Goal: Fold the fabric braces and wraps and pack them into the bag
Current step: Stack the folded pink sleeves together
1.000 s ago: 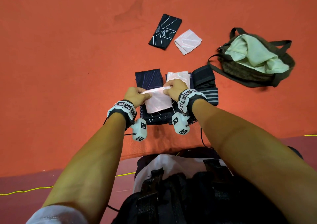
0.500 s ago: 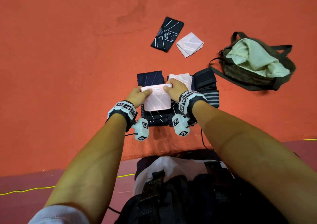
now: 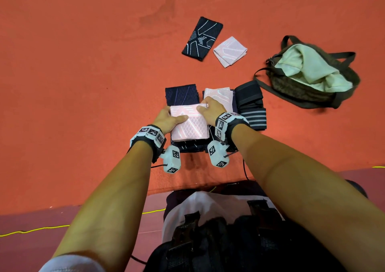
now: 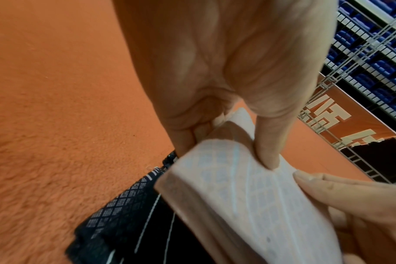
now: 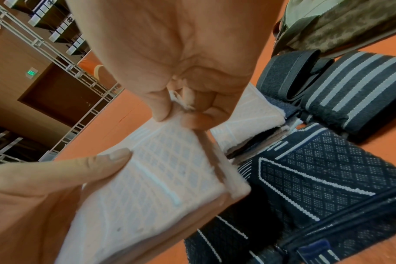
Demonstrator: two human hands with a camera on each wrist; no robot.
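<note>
A pink knit brace [image 3: 190, 128] with a pale diamond pattern is held folded between both hands above a pile of braces. My left hand [image 3: 169, 118] pinches its left edge [image 4: 249, 169], thumb on top. My right hand [image 3: 209, 110] pinches its far right corner [image 5: 181, 110]. Under it lies a dark patterned brace [image 5: 328, 169]. Just beyond sit a folded navy brace [image 3: 181, 94], a folded pink brace [image 3: 220, 97] and a black wrap with grey stripes [image 3: 253, 109]. The olive bag [image 3: 308, 84] lies open at the right, its pale lining showing.
Farther out on the orange floor lie a black brace with white lines [image 3: 203, 38] and a small folded pink brace [image 3: 230, 51]. A black harness or pack [image 3: 218, 240] sits at my body. A yellow line [image 3: 41, 229] runs along the floor edge.
The far edge of the pink brace has been brought over toward me, so it now lies doubled in my hands. Both hands stay at its edges above the pile.
</note>
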